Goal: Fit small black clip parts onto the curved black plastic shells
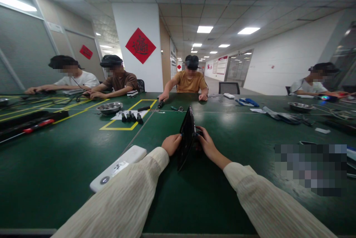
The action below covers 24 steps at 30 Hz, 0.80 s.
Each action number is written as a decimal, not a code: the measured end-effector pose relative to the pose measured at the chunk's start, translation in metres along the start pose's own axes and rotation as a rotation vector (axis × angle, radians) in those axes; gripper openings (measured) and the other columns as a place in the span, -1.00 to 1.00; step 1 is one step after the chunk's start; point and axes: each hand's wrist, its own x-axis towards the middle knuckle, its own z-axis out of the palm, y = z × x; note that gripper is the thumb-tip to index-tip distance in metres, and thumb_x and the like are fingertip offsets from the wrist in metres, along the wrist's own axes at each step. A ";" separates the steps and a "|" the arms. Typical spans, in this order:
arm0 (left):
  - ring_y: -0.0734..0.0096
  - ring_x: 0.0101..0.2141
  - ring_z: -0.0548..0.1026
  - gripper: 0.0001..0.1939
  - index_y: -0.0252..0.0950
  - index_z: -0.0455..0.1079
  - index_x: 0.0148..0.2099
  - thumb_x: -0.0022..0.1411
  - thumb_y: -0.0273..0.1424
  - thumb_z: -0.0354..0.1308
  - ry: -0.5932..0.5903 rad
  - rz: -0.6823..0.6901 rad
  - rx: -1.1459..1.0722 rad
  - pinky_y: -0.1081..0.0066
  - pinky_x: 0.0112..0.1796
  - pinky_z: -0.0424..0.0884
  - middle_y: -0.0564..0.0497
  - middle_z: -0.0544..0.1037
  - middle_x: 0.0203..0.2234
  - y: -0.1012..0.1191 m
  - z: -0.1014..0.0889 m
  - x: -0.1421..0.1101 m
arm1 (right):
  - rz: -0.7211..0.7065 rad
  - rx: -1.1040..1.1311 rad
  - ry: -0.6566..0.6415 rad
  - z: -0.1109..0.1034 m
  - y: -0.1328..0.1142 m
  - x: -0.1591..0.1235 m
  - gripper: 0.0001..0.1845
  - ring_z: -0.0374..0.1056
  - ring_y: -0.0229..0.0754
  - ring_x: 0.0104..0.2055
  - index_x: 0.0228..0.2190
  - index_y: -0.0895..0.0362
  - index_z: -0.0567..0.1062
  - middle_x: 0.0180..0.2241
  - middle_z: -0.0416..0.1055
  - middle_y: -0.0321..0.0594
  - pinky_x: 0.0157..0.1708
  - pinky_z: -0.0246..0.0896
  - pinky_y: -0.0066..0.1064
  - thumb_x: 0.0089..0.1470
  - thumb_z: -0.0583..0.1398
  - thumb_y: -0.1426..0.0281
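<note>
A thin, glossy black panel (187,139), much like a tablet or small screen, stands on edge between my hands, seen almost side-on. My left hand (171,144) grips it at the left face, thumb toward the panel and the other fingers curled. On the other side my right hand (207,143) is closed around a dark part at the panel's back; that part is mostly hidden by the fingers. Beside my left forearm lies a white power bank-like device (119,167) with a paper label and a round dark spot.
Ahead on the green table (155,201) are several black cylinders (132,117), a metal bowl (109,108) and pliers (177,108). A co-worker's hand (163,97) holds a dark object across the table. Grey gloves (280,115) lie right; a red-handled screwdriver (39,126) lies left.
</note>
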 end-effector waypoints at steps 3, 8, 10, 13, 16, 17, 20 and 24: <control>0.18 -0.23 0.52 -0.46 -0.31 0.48 -0.13 0.30 -0.19 -0.31 0.000 -0.010 -0.017 0.32 -0.20 0.36 -0.12 0.59 -0.28 -0.001 0.001 0.001 | 0.004 0.003 -0.001 0.000 0.000 0.000 -0.47 0.29 -0.34 -0.61 0.04 0.05 0.20 -0.18 0.32 -0.19 -0.69 0.15 -0.45 0.10 0.09 0.09; 0.13 -0.24 0.52 -0.36 -0.34 0.49 -0.21 0.32 -0.13 -0.38 0.029 -0.072 -0.030 0.30 -0.22 0.35 -0.15 0.59 -0.32 -0.003 0.004 0.003 | 0.012 -0.007 0.021 0.001 -0.002 -0.001 -0.47 0.28 -0.33 -0.61 0.03 0.06 0.21 -0.21 0.30 -0.21 -0.68 0.19 -0.43 0.08 0.10 0.10; 0.12 -0.24 0.52 -0.35 -0.35 0.49 -0.20 0.32 -0.10 -0.38 0.026 -0.058 -0.019 0.31 -0.23 0.35 -0.15 0.59 -0.32 -0.002 0.004 0.002 | 0.008 -0.007 0.020 0.001 -0.002 -0.001 -0.47 0.28 -0.32 -0.61 0.03 0.06 0.21 -0.23 0.30 -0.22 -0.69 0.18 -0.43 0.08 0.10 0.10; 0.15 -0.28 0.53 -0.36 -0.33 0.49 -0.21 0.32 -0.09 -0.36 0.023 -0.042 -0.029 0.33 -0.27 0.34 -0.12 0.59 -0.38 -0.001 0.002 0.002 | 0.013 -0.008 0.021 0.000 -0.001 -0.001 -0.48 0.28 -0.31 -0.60 0.03 0.04 0.22 -0.24 0.32 -0.22 -0.68 0.18 -0.44 0.08 0.10 0.11; 0.16 -0.30 0.51 -0.38 -0.32 0.48 -0.25 0.31 -0.09 -0.35 0.022 -0.040 -0.059 0.34 -0.32 0.33 -0.09 0.57 -0.45 -0.001 0.002 0.001 | 0.025 -0.001 0.018 0.000 0.000 0.000 -0.47 0.28 -0.31 -0.61 0.04 0.05 0.21 -0.23 0.33 -0.21 -0.69 0.18 -0.44 0.08 0.10 0.10; 0.17 -0.31 0.51 -0.39 -0.32 0.48 -0.26 0.31 -0.10 -0.34 0.019 -0.037 -0.067 0.35 -0.32 0.33 -0.09 0.56 -0.47 -0.002 0.002 0.001 | 0.030 0.000 0.016 0.000 0.000 0.001 -0.47 0.28 -0.31 -0.61 0.04 0.05 0.21 -0.23 0.33 -0.21 -0.69 0.17 -0.44 0.07 0.11 0.10; 0.20 -0.33 0.50 -0.43 -0.31 0.47 -0.27 0.31 -0.13 -0.33 0.014 -0.032 -0.080 0.36 -0.34 0.32 -0.06 0.55 -0.47 -0.002 0.002 0.002 | 0.036 -0.001 0.014 0.000 0.000 0.001 -0.46 0.28 -0.32 -0.61 0.03 0.05 0.21 -0.22 0.34 -0.20 -0.69 0.18 -0.44 0.06 0.11 0.09; 0.23 -0.33 0.50 -0.49 -0.31 0.46 -0.27 0.30 -0.19 -0.28 0.009 -0.018 -0.071 0.37 -0.32 0.33 -0.05 0.55 -0.45 -0.002 0.002 0.002 | 0.032 -0.006 0.011 0.000 -0.001 0.000 -0.46 0.29 -0.32 -0.61 0.03 0.05 0.20 -0.19 0.33 -0.18 -0.69 0.16 -0.44 0.07 0.10 0.10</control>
